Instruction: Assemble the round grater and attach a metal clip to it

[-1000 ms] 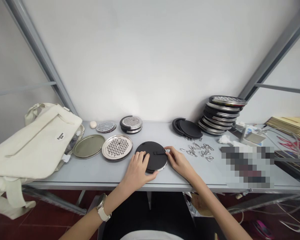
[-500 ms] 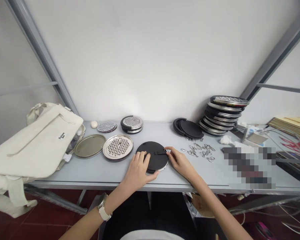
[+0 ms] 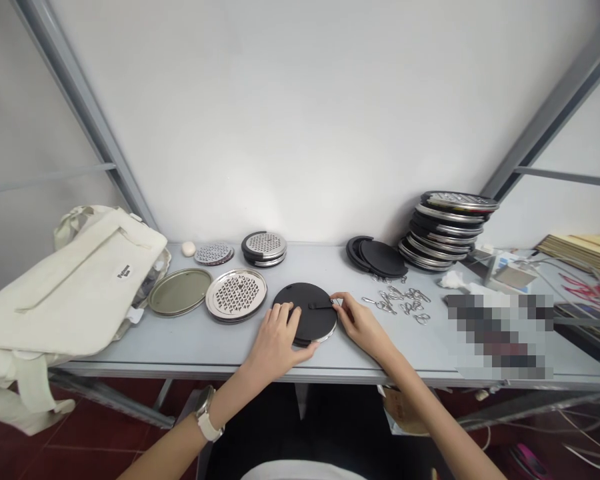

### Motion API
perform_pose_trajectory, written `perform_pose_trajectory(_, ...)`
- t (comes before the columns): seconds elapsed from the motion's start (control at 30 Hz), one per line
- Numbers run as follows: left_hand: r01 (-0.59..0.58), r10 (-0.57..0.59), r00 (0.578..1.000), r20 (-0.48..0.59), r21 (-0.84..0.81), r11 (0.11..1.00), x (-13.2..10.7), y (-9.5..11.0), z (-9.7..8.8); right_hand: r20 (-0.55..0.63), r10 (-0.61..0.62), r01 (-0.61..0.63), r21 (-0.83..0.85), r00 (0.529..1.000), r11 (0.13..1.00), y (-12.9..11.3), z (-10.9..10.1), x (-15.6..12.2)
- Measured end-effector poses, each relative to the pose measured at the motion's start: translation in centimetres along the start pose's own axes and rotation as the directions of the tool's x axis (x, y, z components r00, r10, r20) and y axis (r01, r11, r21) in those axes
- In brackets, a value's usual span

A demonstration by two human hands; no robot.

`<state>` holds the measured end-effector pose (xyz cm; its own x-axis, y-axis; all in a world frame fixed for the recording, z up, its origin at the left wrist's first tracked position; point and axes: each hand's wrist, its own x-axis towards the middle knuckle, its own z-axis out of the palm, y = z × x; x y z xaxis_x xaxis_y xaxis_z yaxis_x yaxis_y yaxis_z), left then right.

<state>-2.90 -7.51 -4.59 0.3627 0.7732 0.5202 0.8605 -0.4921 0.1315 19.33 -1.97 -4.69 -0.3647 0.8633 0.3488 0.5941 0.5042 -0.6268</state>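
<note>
A flat black disc (image 3: 300, 323) with a narrow slot and a silvery rim lies near the table's front edge. My left hand (image 3: 277, 333) grips it from the left, fingers across the top and thumb at the front rim. At the right edge, by the slot's end, the thumb and fingers of my right hand (image 3: 353, 320) are pinched together; whatever small piece they hold is mostly hidden. Small metal clips (image 3: 395, 300) lie scattered right of that hand. Left of the disc is a round perforated metal grater plate (image 3: 237, 295).
An olive round lid (image 3: 180, 291) and a cream bag (image 3: 75, 287) are at left. Grater discs (image 3: 264, 248) and thin plates (image 3: 214, 253) sit by the wall. Black discs (image 3: 383, 259) lie beside a tall disc stack (image 3: 445, 230); cardboard sheets (image 3: 580, 250) are far right.
My right fingertips have shifted very slightly to the right at the disc's edge. My left hand and the disc stay in place.
</note>
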Motion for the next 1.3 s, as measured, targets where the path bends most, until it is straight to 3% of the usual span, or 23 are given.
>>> perform_pose_trajectory(0.27, -0.001, 0.002, 1.0, -0.007, 0.003, 1.0, 0.0, -0.1, 0.1, -0.052, -0.009, 0.01, 0.013, 0.999, 1.0, 0.4, 0.2, 0.1)
perform_pose_trajectory(0.43, 0.004, -0.004, 1.0, -0.011, -0.003, 1.0, 0.0, 0.0, 0.1, -0.087, -0.083, 0.084, 0.009, 0.993, 0.996, 0.5, 0.3, 0.3)
perform_pose_trajectory(1.0, -0.001, 0.001, 1.0, -0.032, 0.004, 1.0, 0.0, 0.0, 0.0, -0.033, -0.113, 0.113, -0.023, 0.993, 0.993, 1.0, 0.6, 0.1)
perform_pose_trajectory(1.3, 0.004, -0.004, 0.999, -0.037, 0.001, 1.0, 0.0, 0.1, -0.1, 0.012, -0.034, 0.034, -0.031, 0.999, 0.999, 0.0, 0.2, 0.1)
